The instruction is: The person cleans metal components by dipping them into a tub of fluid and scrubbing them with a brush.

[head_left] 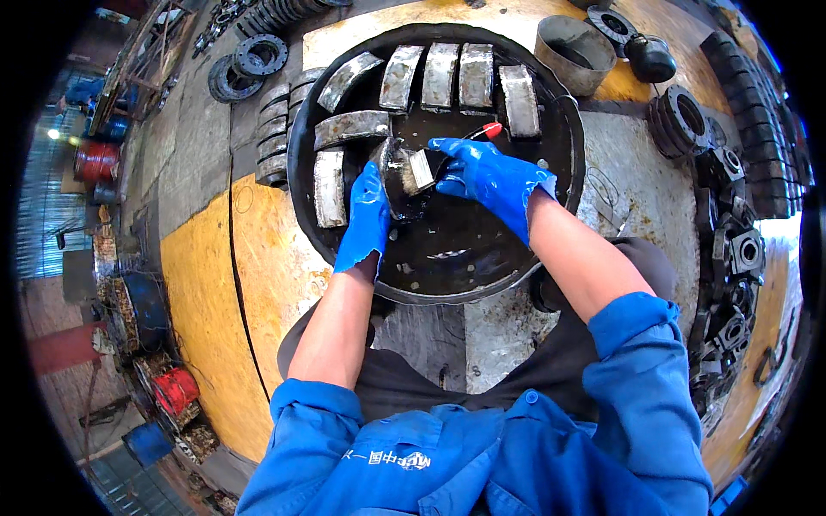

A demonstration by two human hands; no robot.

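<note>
In the blue-gloved grip of my right hand (477, 168) is a paintbrush (420, 169) with a pale metal ferrule. Its red handle end (492, 130) sticks out above the glove, and its brown bristles point left. My left hand (369, 206), also gloved in blue, is closed on the edge of a dark curved metal segment (385, 159), partly hidden by the glove. The bristles are against or right beside this segment. Both hands are over a round black tray (482, 288) with dark liquid in it. Several curved metal segments (440, 77) stand or lie along its far and left sides.
A grey bucket (575, 56) stands at the tray's far right, near a dark round pot (650, 58). Black rings (680, 120) and stacked dark parts (753, 120) line the right side. More rings (261, 57) lie far left. Cable reels (175, 390) stand at the left.
</note>
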